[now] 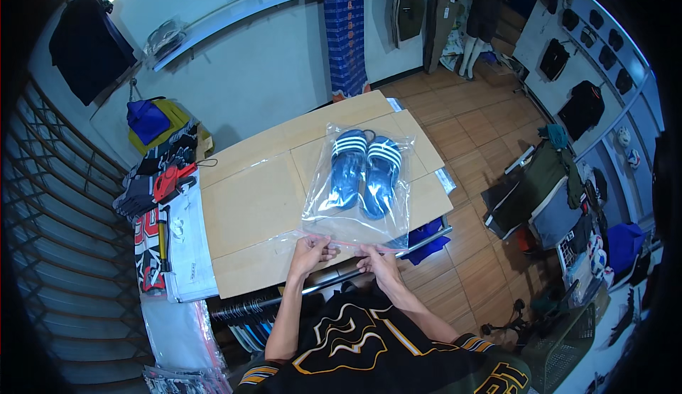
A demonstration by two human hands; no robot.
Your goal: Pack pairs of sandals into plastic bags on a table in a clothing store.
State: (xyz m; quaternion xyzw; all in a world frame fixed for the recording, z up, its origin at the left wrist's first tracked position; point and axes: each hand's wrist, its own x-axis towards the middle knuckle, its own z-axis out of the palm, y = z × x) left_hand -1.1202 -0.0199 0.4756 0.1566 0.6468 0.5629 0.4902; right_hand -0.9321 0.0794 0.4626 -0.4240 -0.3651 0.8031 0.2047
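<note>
A pair of dark slide sandals with white stripes [365,173] lies side by side inside a clear plastic zip bag [319,202] on a cardboard sheet [250,191]. The bag's reddish seal strip runs along the edge nearest me. My left hand [314,255] pinches that strip near its left part, thumb and fingertips together. My right hand [377,266] grips the same strip further right, close to the cardboard's front edge.
To the left lie a red tape dispenser [173,182], a yellow and black hand pump [164,239] and a stack of clear bags [181,332]. Hangers [250,309] hang on a metal rail below the cardboard. A pile of clothes [538,197] stands at the right, beyond the tiled floor.
</note>
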